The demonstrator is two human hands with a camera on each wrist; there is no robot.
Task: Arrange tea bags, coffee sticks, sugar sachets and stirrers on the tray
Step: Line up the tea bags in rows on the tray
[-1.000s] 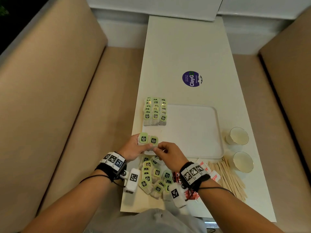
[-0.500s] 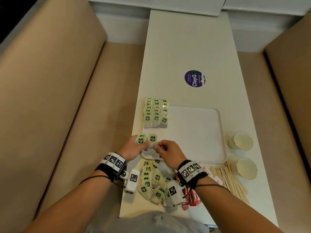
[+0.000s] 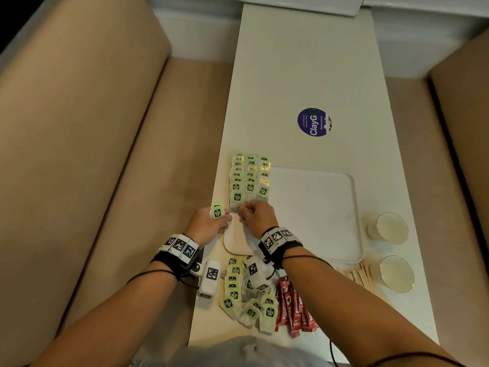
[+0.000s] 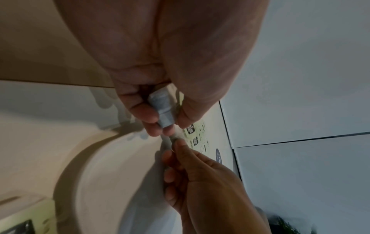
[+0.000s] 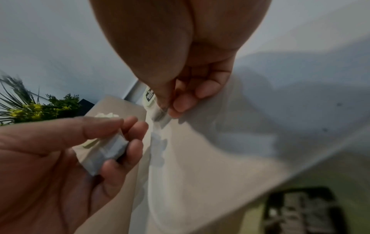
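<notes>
Your left hand (image 3: pixel 209 225) pinches 1 spare tea bag (image 3: pixel 217 211) just off the tray's (image 3: pixel 317 207) left edge. Your right hand (image 3: pixel 255 217), fingers curled, sets another bag (image 3: pixel 237 198) at the near end of the 3 rows (image 3: pixel 250 176). Tea bags are the step in hand; next, release it flat, then pass over the spare.

Both forearms reach forward side by side, each wrist wrapped in a dark band with black-and-white marker tiles. The left hand (image 3: pixel 209 225) sits palm inward, thumb and curled fingers pinching a tea bag (image 3: pixel 217 211) upright. Just beside it, the right hand (image 3: pixel 258 218) is knuckles up, fingers (image 5: pixel 180 102) bunched tight, nipping the near edge of another tea bag (image 3: pixel 237 200).
</notes>
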